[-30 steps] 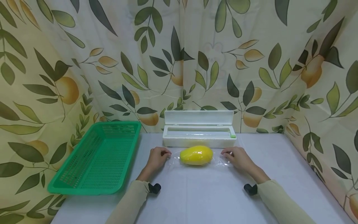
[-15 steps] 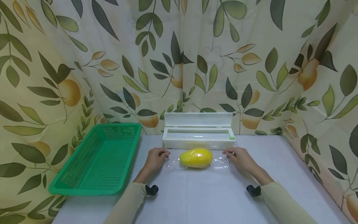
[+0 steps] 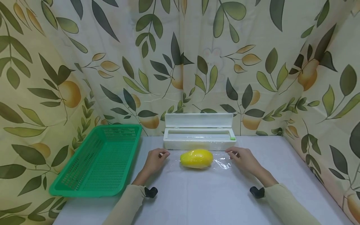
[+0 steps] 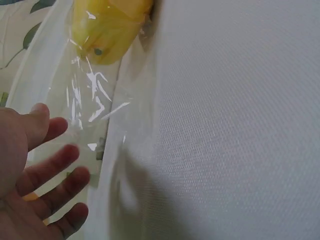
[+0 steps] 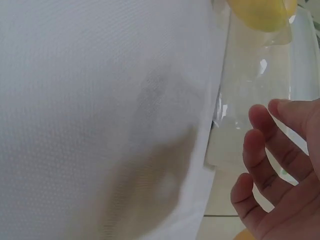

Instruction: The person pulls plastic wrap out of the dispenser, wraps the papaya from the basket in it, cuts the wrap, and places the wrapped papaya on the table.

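Note:
A yellow, papaya-shaped fruit [image 3: 196, 158] lies on the table, wrapped in clear cling film [image 3: 222, 162] that spreads flat and shiny past both its ends. By the film's left end is my left hand [image 3: 154, 159], its fingers loosely bent; the left wrist view has them spread, with nothing visible between them. My right hand [image 3: 244, 158] is at the film's right end, thumb and forefinger tips close together, the other fingers relaxed. Right behind the fruit stands a white cling film dispenser [image 3: 199, 145], its lid raised, with a green piece at its right end.
At the left of the table sits a green perforated plastic basket [image 3: 95, 191] with nothing in it. A white cloth [image 3: 194, 200] covers the table. Behind hangs a curtain [image 3: 118, 31] printed with leaves and fruit.
Both hands have drawn slightly outward, away from the fruit, leaving the film ends lying on the table. The head view has shifted a little; the fruit, dispenser and basket stay in place.

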Motion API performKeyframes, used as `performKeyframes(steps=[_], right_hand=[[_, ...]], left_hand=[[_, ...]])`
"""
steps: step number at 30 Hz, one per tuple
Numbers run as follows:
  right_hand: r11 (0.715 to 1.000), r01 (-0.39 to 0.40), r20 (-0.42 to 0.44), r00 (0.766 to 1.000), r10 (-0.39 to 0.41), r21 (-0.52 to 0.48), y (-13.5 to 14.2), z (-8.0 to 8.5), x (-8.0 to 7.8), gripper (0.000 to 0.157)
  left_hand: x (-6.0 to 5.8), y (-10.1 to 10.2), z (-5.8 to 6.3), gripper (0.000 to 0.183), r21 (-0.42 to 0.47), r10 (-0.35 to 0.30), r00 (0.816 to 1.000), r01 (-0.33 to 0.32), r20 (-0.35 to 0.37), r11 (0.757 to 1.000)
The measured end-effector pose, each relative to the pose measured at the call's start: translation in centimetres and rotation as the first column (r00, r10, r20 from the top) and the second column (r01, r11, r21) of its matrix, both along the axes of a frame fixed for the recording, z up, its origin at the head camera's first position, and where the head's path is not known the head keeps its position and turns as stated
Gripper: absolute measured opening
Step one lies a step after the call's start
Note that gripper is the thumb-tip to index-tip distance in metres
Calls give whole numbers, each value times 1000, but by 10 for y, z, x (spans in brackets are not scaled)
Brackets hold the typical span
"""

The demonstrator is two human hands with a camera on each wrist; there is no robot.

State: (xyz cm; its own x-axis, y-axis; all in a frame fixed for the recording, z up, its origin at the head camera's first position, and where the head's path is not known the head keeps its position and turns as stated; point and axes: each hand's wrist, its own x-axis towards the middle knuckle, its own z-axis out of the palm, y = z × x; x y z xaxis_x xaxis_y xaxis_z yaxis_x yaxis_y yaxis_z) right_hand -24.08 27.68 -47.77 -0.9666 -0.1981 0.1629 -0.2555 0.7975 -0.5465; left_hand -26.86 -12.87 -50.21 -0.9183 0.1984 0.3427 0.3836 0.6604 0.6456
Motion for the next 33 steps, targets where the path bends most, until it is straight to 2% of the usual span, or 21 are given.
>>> performKeyframes(steps=[4, 6, 10, 13, 18, 23, 27, 33], right_hand=[[1000, -5, -82, 997, 6, 16, -6, 7, 3, 17], [1000, -21, -139, 990, 23, 12, -14, 12, 4, 15], [996, -87, -261, 961, 87, 12, -36, 17, 4, 17], [987, -159, -308, 937, 162, 36, -55, 21, 3, 24], [966, -249, -294, 920, 260, 74, -77, 21, 2, 38], [961, -264, -266, 924, 275, 79, -83, 13, 4, 45], [965, -255, -245, 933, 262, 60, -82, 9, 4, 45], [965, -260, -184, 948, 261, 35, -80, 11, -6, 48]], left_hand=[[4, 6, 9, 10, 11, 10, 999, -9, -44, 1000], [6, 12, 15, 10, 21, -7, 998, 9, -64, 1000], [11, 31, 27, 18, 1, -76, 994, 76, -82, 997], [16, 47, 32, 27, -24, -149, 985, 148, -85, 989], [20, 65, 29, 39, -118, -232, 965, 218, -121, 969], [20, 71, 21, 47, -217, -277, 949, 242, -149, 946], [19, 73, 19, 50, -227, -277, 953, 244, -126, 943], [11, 77, 19, 55, -243, -229, 970, 203, -80, 948]])
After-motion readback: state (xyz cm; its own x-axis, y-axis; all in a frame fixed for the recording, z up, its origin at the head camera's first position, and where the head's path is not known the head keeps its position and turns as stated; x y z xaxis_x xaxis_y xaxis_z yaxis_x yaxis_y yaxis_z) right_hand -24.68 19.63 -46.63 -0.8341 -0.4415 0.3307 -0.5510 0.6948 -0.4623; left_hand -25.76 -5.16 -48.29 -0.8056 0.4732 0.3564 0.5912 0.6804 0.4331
